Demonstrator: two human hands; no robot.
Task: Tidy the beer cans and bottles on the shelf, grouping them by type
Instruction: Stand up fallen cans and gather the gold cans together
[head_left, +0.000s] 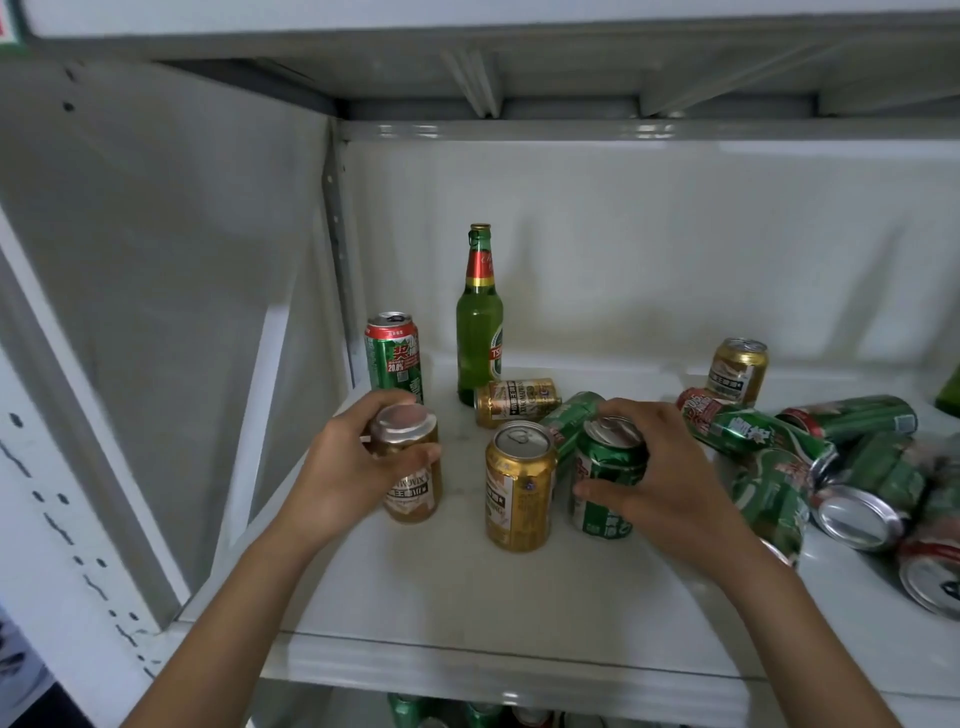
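My left hand (343, 462) grips an upside-down gold can (413, 483) at the shelf's left front. My right hand (660, 467) grips an upright green can (605, 488) from its right side. Between them stands an upright gold can (519, 488). Behind it a gold can (517, 401) and a green can (571, 415) lie on their sides. At the back left stand a green bottle (479, 322) and an upright green can (393, 358). Another gold can (737, 370) stands at the back right.
Several green cans (769, 441) lie in a heap on the right of the white shelf (467, 597). A steel upright (337, 249) and side panel close off the left. More cans (483, 717) show on the shelf below.
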